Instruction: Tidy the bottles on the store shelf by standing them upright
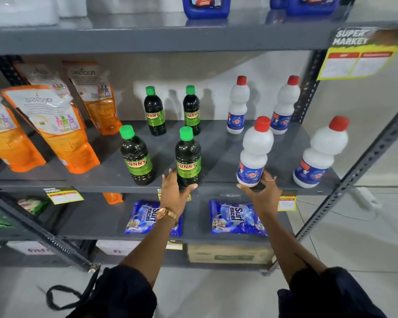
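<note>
From the head view I see my left hand (174,193) spread loose with fingers splayed, its fingertips just beside the base of the front green-capped bottle (188,157); I cannot tell whether they touch it, and it grips nothing. My right hand (262,191) cups the bottom of a white red-capped bottle (254,152), fingers curled around its blue label, and the bottle leans slightly left at the front edge of the grey shelf (216,143). Three more green-capped bottles (136,157) stand upright on that shelf to the left and behind. Three other white bottles (319,154) stand to the right and at the back. Orange pouches (55,129) lean at the shelf's left end. Blue detergent packets (237,218) lie flat on the shelf below.
</note>
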Demonstrator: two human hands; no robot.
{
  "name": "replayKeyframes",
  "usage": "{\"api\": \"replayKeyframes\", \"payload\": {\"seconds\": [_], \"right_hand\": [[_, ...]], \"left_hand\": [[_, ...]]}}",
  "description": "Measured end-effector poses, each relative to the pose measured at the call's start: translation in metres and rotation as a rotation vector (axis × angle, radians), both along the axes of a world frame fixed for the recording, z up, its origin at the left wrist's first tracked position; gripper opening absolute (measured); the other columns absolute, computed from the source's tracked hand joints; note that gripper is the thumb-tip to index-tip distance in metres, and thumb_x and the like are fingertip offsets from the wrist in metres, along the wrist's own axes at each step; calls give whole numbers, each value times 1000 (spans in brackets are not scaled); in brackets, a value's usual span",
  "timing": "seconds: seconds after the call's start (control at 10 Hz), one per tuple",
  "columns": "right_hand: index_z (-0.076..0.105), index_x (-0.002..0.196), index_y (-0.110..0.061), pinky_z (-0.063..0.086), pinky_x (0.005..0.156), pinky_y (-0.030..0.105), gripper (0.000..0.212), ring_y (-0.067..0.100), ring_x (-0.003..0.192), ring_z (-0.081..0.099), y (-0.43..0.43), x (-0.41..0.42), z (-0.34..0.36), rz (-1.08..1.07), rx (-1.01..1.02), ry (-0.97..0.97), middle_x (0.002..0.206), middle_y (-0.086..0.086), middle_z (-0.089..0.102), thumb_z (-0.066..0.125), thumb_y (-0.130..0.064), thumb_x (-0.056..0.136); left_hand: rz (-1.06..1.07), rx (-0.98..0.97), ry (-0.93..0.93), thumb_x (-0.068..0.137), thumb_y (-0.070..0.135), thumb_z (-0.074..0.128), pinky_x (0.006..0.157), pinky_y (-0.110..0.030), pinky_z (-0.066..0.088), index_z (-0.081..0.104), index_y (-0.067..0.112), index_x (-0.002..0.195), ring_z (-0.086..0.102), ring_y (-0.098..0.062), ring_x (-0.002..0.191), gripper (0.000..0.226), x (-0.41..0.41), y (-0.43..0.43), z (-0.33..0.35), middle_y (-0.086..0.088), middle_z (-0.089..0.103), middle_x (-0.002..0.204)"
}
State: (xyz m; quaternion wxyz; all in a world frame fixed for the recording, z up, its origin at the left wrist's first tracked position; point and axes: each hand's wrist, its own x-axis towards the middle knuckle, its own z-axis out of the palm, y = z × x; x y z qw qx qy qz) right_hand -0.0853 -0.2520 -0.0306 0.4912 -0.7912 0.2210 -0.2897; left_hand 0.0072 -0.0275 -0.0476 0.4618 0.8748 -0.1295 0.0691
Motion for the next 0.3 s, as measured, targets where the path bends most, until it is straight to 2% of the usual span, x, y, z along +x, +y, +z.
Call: {"api": "replayKeyframes", "payload": {"seconds": [0.1, 0.2, 0.3], "right_hand": [[58, 124, -7, 49, 85, 26, 70, 13, 95, 61, -3, 1, -6, -4, -4, 17, 117, 10, 69, 89, -20, 63], [54, 129, -10, 47, 82, 21, 73, 20, 104, 64, -4, 1, -4, 15, -23, 45, 123, 9, 66, 87, -23, 65], [27, 148, -11, 44, 92, 23, 101, 17, 125, 50, 0, -2, -5, 37, 60, -48, 148, 6, 42, 86, -22, 67]], "left_hand": [[62, 23, 40, 70, 61, 66, 103, -58, 37, 40, 20, 129, 29, -38, 134, 76, 2, -3, -5, -18, 49, 136], [96, 24, 27, 68, 63, 66, 99, -55, 43, 46, 18, 118, 38, -36, 128, 71, -2, -6, -4, -14, 60, 121], [105, 41, -4, 67, 62, 68, 107, -52, 35, 46, 15, 118, 33, -38, 132, 72, 0, -10, -7, -15, 61, 121]]}}
